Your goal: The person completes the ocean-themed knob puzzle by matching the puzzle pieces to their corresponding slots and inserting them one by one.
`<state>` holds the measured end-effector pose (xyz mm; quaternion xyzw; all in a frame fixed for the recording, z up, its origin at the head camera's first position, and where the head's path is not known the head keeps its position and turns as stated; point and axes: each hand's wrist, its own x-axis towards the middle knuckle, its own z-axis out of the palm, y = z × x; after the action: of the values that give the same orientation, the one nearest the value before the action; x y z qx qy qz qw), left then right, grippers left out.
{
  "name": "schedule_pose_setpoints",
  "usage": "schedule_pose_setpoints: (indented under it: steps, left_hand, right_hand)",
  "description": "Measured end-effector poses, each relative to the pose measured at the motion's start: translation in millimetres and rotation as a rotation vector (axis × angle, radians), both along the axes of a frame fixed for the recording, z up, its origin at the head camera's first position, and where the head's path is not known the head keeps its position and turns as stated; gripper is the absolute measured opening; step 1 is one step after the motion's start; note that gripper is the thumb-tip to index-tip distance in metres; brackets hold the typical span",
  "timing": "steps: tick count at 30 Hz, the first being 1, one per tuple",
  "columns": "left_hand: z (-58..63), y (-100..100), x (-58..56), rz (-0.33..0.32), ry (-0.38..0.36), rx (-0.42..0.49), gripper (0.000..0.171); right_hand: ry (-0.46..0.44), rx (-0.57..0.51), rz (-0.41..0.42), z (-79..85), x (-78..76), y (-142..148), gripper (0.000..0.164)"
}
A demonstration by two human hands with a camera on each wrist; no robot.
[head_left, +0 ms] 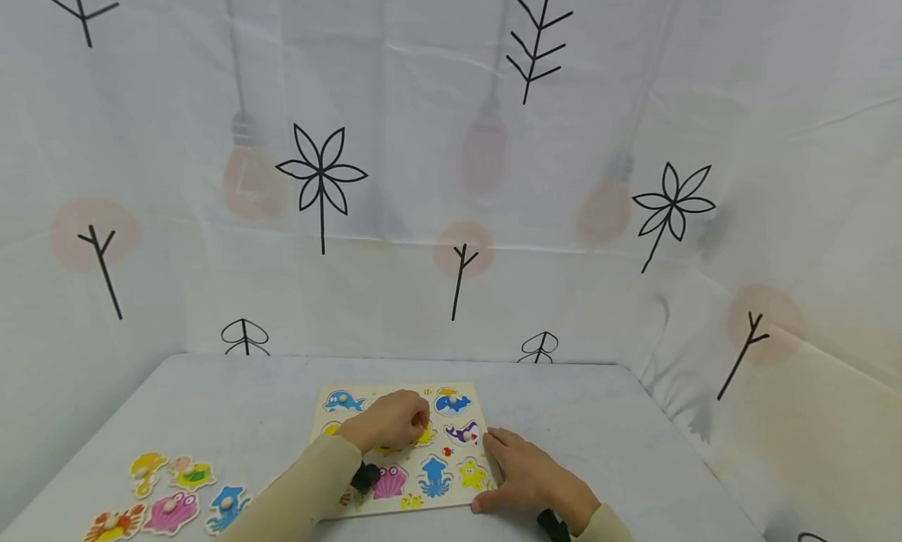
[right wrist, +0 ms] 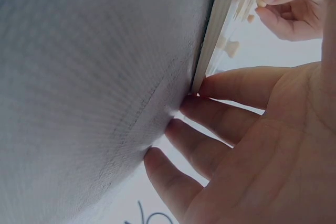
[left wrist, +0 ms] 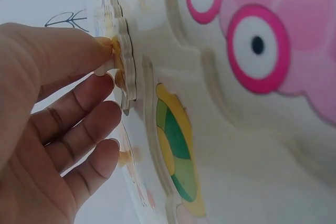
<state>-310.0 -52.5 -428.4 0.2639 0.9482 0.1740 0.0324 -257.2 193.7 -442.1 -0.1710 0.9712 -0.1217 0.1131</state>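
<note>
A pale wooden peg puzzle board (head_left: pixel 451 501) with sea-animal pictures lies flat on the table. My left hand (head_left: pixel 391 417) reaches over its middle. Between thumb and index finger it pinches the small knob of a yellow puzzle piece (left wrist: pixel 126 51) with a wavy edge, close over the board; the other fingers are loosely bent. Beside that piece, a green and yellow turtle picture (left wrist: pixel 176 150) shows in a recess. At the board's right edge rests my right hand (head_left: pixel 528 475), its fingers extended, with fingertips touching the edge and the tabletop.
Loose knobbed pieces lie left of the board: a crab (head_left: pixel 116 524), a pink shell (head_left: pixel 171 513), a blue squid (head_left: pixel 227 509), a turtle (head_left: pixel 192 473) and a yellow seahorse (head_left: pixel 146 473). A printed curtain (head_left: pixel 409 291) hangs behind the table (head_left: pixel 585 424).
</note>
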Motion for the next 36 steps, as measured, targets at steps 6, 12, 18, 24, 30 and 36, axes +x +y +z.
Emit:
schedule_pose_setpoints:
  steps: [6, 12, 18, 24, 30, 36]
  left_hand:
    - [-0.3, 2.2, -0.8, 0.041, -0.015, 0.01, 0.007]
    - [-1.1, 1.2, -2.0, 0.054, -0.029, 0.017, 0.007]
    - [-1.6, 1.0, -1.2, 0.042, -0.024, 0.016, 0.006]
    - [-2.9, -2.1, 3.2, 0.059, -0.036, 0.024, 0.014]
    - [-2.1, -15.4, 16.1, 0.025, 0.059, 0.0, 0.021]
    - [-4.7, -42.1, 31.5, 0.023, 0.109, -0.021, 0.019]
  right_hand:
    - [0.006, -0.001, 0.012, 0.2, 0.7, 0.8, 0.108]
    - [0.006, -0.002, 0.014, 1.2, 0.5, -0.1, 0.109]
    - [0.002, -0.003, 0.014, 1.2, 0.9, -0.8, 0.109]
    - [-0.016, -0.012, 0.006, 0.1, 0.5, -1.0, 0.109]
    - [-0.02, -0.023, 0.01, 0.0, -0.2, 0.9, 0.108]
    - [-0.022, -0.044, 0.013, 1.6, -0.3, 1.2, 0.106]
